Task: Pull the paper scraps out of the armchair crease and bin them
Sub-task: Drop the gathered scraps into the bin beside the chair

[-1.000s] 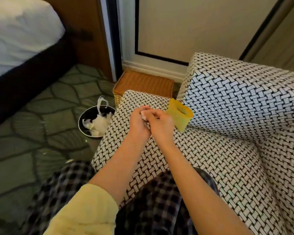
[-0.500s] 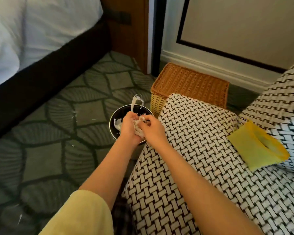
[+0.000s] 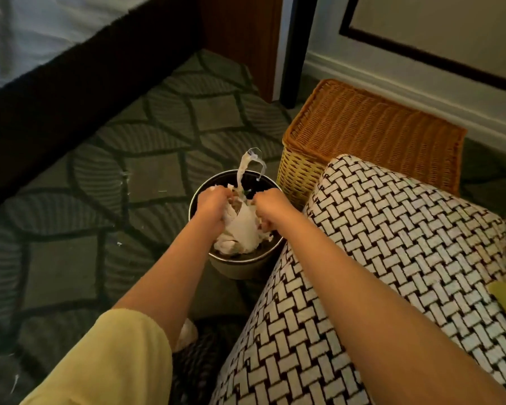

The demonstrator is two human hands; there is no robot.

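At the bottom of the frame a yellow sleeve [image 3: 105,363] covers the left upper arm, and the woven black-and-white armchair arm [image 3: 377,258] fills the lower right. Both bare forearms reach up the middle of the frame to the round dark waste bin [image 3: 240,263] standing on the patterned carpet [image 3: 70,229] just beside the armchair.

The step in hand looks like the binning itself. The left hand [image 3: 212,204] and the right hand [image 3: 270,204] sit over the bin's mouth, a little apart, fingers curled down into the white crumpled paper scraps [image 3: 243,229] that lie between and below them, inside the rim. Each grip seems pressed onto paper, but the fingertips are buried in the heap, so I cannot tell whether either is pinching a scrap or has already let go. A thin strip [image 3: 251,165] stands up from the far side of the bin.

Next, I judge, the fingers must spread fully over the opening so nothing clings, then go back to the crease.

Beyond the bin stands a wicker basket [image 3: 362,133], and a bed base [image 3: 85,68] crosses the upper left.
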